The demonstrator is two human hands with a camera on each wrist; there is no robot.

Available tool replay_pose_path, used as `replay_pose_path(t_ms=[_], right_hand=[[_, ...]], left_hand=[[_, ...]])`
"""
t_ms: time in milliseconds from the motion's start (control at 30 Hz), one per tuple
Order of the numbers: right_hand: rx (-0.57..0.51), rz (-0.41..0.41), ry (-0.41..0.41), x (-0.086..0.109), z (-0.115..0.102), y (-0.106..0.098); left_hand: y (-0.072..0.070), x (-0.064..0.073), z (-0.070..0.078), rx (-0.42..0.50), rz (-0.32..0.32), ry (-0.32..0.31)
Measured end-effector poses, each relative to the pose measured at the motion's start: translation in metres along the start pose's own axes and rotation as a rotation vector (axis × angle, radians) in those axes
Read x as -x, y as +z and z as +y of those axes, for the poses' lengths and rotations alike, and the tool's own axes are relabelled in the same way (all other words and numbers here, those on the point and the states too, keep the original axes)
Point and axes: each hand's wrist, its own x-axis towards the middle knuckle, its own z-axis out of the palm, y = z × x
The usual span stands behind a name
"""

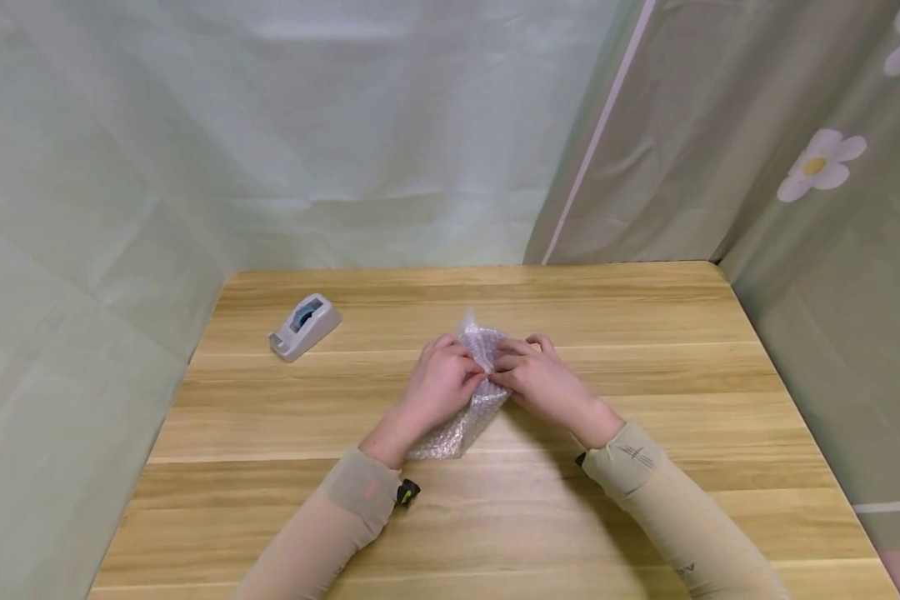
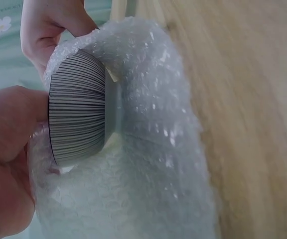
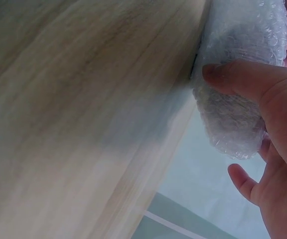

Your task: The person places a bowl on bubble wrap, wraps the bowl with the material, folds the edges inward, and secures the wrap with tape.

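Observation:
A bowl (image 2: pixel 78 109) with thin dark stripes lies upside down in a sheet of bubble wrap (image 1: pixel 450 437) near the middle of the table. In the left wrist view its striped side shows through the open end of the wrap. My left hand (image 1: pixel 438 379) pinches the wrap above the bowl, thumb and fingertips together. Across from it, my right hand (image 1: pixel 547 383) holds the other side of the wrap, its fingertips meeting the left ones. The right wrist view shows the right thumb (image 3: pixel 233 79) pressed along the wrapped side, with stripes faint beneath.
A grey tape dispenser (image 1: pixel 305 327) with a blue roll core stands at the table's back left. The wood-grain table (image 1: pixel 682 350) backs onto pale green curtains (image 1: pixel 420 125), which also hang along both sides.

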Motion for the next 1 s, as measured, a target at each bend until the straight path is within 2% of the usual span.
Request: replay_pose_path(t_ms=[400, 833, 1000], right_hand=[[0.007, 0.006, 0.002, -0.001, -0.001, -0.002], [-0.016, -0.017, 0.048, -0.001, -0.003, -0.001], [-0.028, 0.006, 0.049, 0.0, -0.001, 0.001]], left_hand=[[0.0, -0.006, 0.008, -0.072, -0.059, -0.077], [0.0, -0.007, 0.011, -0.098, -0.082, -0.084], [-0.002, -0.008, 0.011, -0.104, -0.087, -0.086]])
